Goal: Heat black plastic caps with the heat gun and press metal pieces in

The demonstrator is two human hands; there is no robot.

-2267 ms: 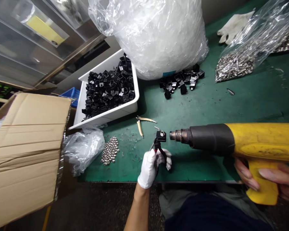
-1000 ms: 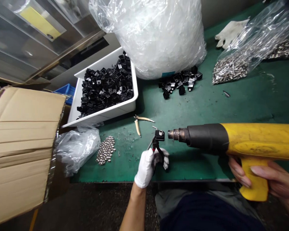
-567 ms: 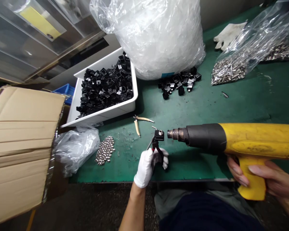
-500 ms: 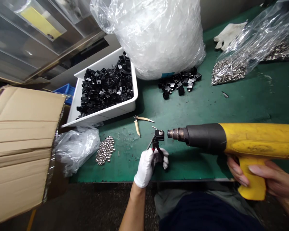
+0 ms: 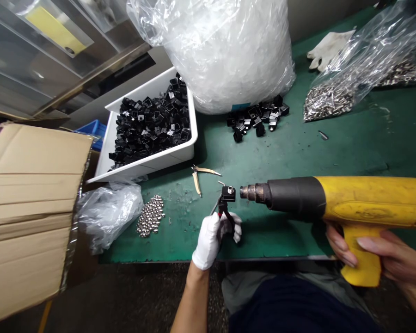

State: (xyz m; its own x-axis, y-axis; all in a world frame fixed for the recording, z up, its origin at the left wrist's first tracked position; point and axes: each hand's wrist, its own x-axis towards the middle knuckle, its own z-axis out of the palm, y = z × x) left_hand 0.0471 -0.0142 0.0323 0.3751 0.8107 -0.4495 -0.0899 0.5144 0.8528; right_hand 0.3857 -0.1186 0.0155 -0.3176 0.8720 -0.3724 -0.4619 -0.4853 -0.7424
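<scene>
1. Right hand (image 5: 397, 261) grips heat gun (image 5: 333, 199); left hand (image 5: 207, 238) clamps black-handled tool (image 5: 223, 206).
2. Black housing (image 5: 228, 196): just off heat gun's tip, metal fitting (image 5: 230, 189) seemingly seated.
3. Loose fittings (image 5: 150, 216) left of heat gun: seemingly unused.

Small part between left hand and heat gun, at the near side of the workbench.
The small part (image 5: 229, 194) sits at the far end of a hand tool (image 5: 223, 206) in the left hand (image 5: 207, 243); just right of it is the nozzle of the heat gun (image 5: 343, 199), held in the right hand (image 5: 398, 266). Nippers (image 5: 208, 170) lie behind the part on the workbench (image 5: 280, 157), metal fittings (image 5: 151, 216) to its left, then a plastic bag (image 5: 109, 208) and a cardboard box (image 5: 34, 203). Behind stand a filled tray (image 5: 166, 159) and, to its right, a large bag (image 5: 229, 51) with loose housings (image 5: 258, 116) before it; a glove (image 5: 329, 48) lies far right, behind a bag of metal pieces (image 5: 329, 99).
</scene>
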